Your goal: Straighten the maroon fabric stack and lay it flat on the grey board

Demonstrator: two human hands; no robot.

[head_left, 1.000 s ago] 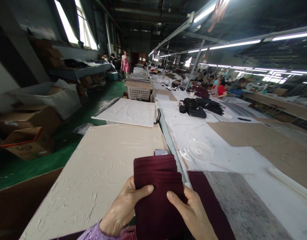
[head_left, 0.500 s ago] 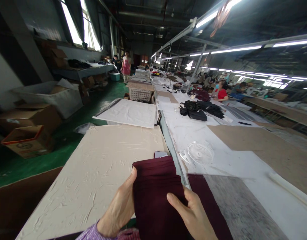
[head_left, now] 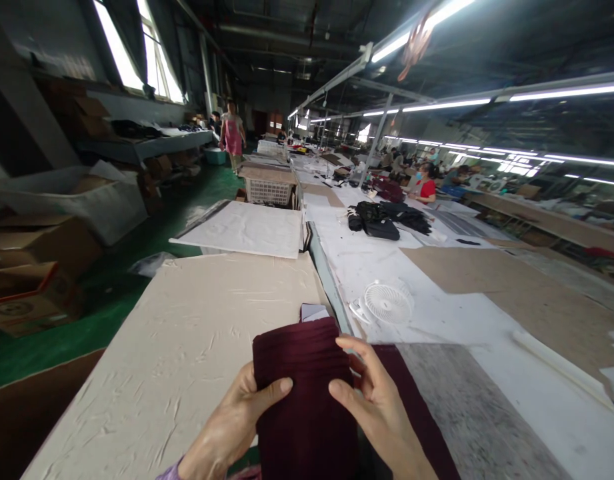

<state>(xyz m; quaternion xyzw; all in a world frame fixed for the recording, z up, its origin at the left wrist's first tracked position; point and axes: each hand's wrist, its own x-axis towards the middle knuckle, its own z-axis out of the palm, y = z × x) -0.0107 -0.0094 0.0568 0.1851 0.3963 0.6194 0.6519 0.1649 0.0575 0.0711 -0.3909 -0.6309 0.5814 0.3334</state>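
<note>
Between my hands is a stack of dark maroon fabric (head_left: 304,400), its layered edges showing near the top. My left hand (head_left: 241,407) grips its left side, thumb lying over the front. On the right side, my right hand (head_left: 371,400) holds the stack with the thumb on the front and the fingers around the edge, the index finger at the top corner. Behind the stack's top edge a small pale piece (head_left: 314,312) shows. Another maroon fabric piece (head_left: 417,407) lies on the table to the right, partly behind my right hand.
A cream-covered surface (head_left: 151,353) spreads at left, beside a white table (head_left: 451,320). On that table are a white fan (head_left: 388,301) and a dark fabric pile (head_left: 387,220). Cardboard boxes (head_left: 31,300) stand on the floor. A person in a pink apron (head_left: 232,137) is in the aisle.
My left thumb has moved from the stack's left edge onto its front. My right index finger has risen to the top right corner. The person in the aisle appears nearer, and the view has shifted slightly right.
</note>
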